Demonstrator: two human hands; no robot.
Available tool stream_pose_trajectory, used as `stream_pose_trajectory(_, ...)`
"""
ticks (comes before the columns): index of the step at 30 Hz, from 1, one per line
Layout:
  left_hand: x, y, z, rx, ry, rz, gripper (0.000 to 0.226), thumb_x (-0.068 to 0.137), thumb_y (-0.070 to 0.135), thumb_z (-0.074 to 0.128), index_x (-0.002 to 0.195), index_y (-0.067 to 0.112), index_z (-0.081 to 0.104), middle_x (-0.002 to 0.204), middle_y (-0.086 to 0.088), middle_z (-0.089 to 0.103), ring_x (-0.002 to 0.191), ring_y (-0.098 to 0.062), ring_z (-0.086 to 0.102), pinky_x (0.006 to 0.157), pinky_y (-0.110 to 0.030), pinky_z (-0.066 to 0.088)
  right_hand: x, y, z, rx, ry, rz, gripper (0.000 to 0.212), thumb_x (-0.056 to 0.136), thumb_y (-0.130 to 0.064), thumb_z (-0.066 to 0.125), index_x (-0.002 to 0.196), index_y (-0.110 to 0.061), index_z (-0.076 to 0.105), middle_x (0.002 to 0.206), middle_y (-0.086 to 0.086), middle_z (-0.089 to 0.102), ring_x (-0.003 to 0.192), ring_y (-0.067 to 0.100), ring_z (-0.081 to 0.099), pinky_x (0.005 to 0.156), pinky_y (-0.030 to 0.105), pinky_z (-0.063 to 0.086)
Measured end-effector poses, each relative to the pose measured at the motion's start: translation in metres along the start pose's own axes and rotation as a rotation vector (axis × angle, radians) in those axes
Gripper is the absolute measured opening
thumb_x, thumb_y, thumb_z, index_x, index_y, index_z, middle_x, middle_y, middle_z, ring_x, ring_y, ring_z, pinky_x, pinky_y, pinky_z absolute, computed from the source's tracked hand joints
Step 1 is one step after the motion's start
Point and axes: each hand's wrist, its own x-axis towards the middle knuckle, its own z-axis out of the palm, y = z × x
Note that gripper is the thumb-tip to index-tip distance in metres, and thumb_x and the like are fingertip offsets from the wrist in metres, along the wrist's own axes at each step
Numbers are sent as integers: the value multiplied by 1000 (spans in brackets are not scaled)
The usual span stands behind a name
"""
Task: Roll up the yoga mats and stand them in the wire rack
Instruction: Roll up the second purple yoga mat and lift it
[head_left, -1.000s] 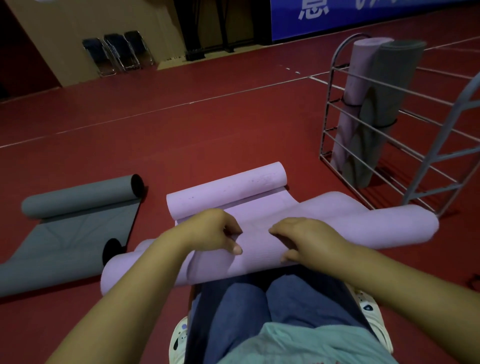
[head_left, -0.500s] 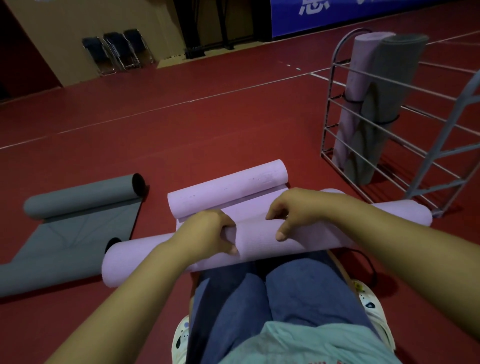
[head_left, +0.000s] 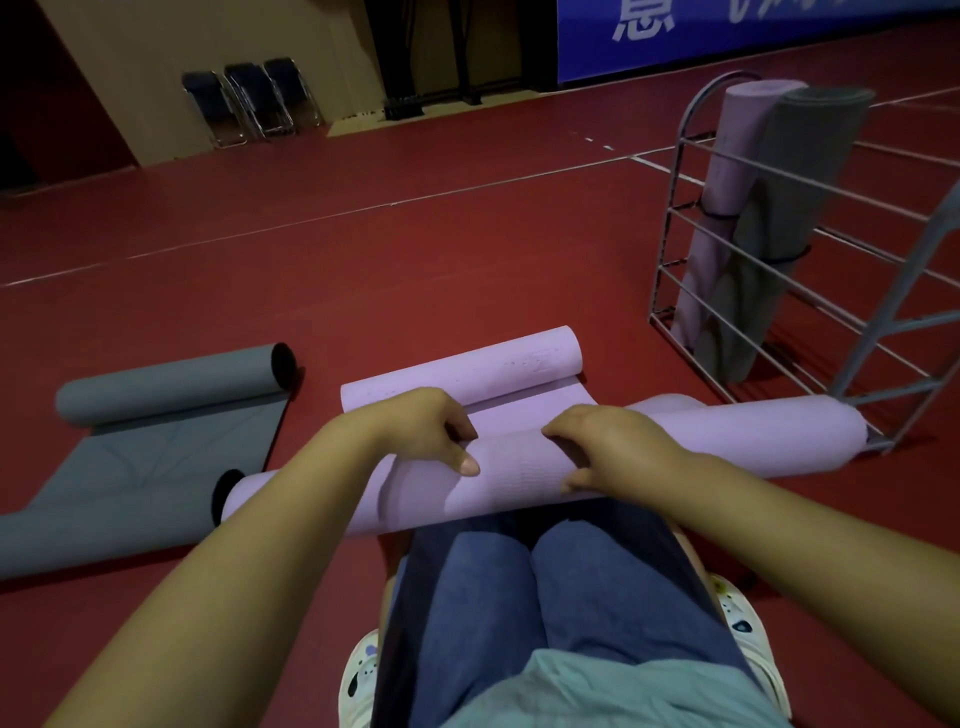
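Left of the purple mat (head_left: 519, 478) lies a grey mat (head_left: 156, 415), half unrolled on the red floor (head_left: 363, 260). The purple mat lies across the floor before the person's knees — the left hand (head_left: 421, 431) and right hand (head_left: 613, 447) both curl over its near roll, gripping it. Right of it, touching its end, stands the wire rack (head_left: 779, 249), two rolled mats (head_left: 753, 218) upright inside.

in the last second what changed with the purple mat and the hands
Both hands, left hand and right hand, rolled the near roll of the purple mat away from the person toward its far roll, shortening the flat strip between them. Both still grip the roll. The grey mat on the floor and the two mats in the wire rack stayed put.
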Motion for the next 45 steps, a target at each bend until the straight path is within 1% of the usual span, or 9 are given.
stream_pose_trajectory(6, 2, -2, 2, 43, 66, -7, 43, 81, 37, 72, 120, 19, 65, 118, 6, 64, 103, -11, 57, 93, -25, 43, 24, 8, -14, 75, -86, 45, 52, 64, -44, 81, 110, -23, 66, 106, -4, 68, 95, 19, 60, 85, 38, 50)
stream_pose_trajectory(10, -13, 2, 12, 126, 228, 63, 34, 86, 33, 67, 116, 18, 66, 116, 2, 64, 104, -15, 57, 89, -21, 41, 34, 14, -24, 140, -167, 35, 53, 65, -41, 82, 114, -26, 67, 110, -9, 67, 97, 14, 60, 88, 34, 50)
stream_pose_trajectory(17, -21, 1, 31, 196, 323, 92, 59, 68, 43, 79, 118, 18, 63, 115, -3, 63, 104, -21, 59, 88, -32, 45, 52, 19, -37, 189, -282, 29, 50, 69, -37, 82, 115, -24, 67, 114, -7, 66, 98, 11, 59, 92, 31, 49)
stream_pose_trajectory(21, -10, -4, 22, 189, 288, 41, 61, 68, 47, 79, 121, 22, 62, 118, 0, 64, 107, -20, 58, 89, -30, 45, 49, 17, -34, 151, -242, 14, 49, 79, -37, 73, 123, -19, 62, 120, -4, 64, 104, 15, 58, 92, 30, 45)
stream_pose_trajectory(27, 9, -14, 5, 118, 148, 2, 62, 70, 47, 78, 124, 20, 61, 118, 2, 65, 102, -17, 57, 88, -26, 43, 34, 20, -15, 111, 90, 5, 40, 82, -36, 69, 118, -18, 65, 116, 0, 64, 107, 19, 57, 89, 34, 46)
stream_pose_trajectory(32, 24, -16, -10, 80, 8, -1, 54, 76, 44, 76, 122, 20, 63, 115, 4, 64, 100, -13, 56, 83, -22, 39, 35, 17, 0, 5, 83, -27, 66, 70, -42, 78, 126, -16, 53, 124, 5, 56, 111, 24, 53, 90, 36, 44)
stream_pose_trajectory(36, 32, -20, -15, 48, -56, -14, 51, 77, 48, 72, 122, 25, 63, 113, 9, 62, 104, -13, 55, 87, -23, 38, 43, 22, 1, -8, 88, -15, 70, 67, -45, 79, 126, -18, 55, 124, 4, 58, 110, 24, 55, 89, 37, 45)
stream_pose_trajectory(40, 30, -27, -11, 130, 80, 4, 59, 76, 51, 72, 126, 22, 60, 120, 5, 63, 102, -11, 55, 87, -22, 38, 57, 32, -6, 27, 32, -27, 70, 63, -50, 80, 122, -19, 60, 120, 0, 64, 106, 22, 58, 88, 35, 46)
stream_pose_trajectory(45, 26, -33, 15, 314, 185, 69, 76, 61, 54, 81, 122, 17, 55, 114, -7, 60, 101, -24, 56, 83, -31, 43, 68, 34, -13, 38, -44, -43, 67, 64, -50, 80, 119, -18, 62, 117, 1, 65, 103, 21, 58, 89, 35, 46)
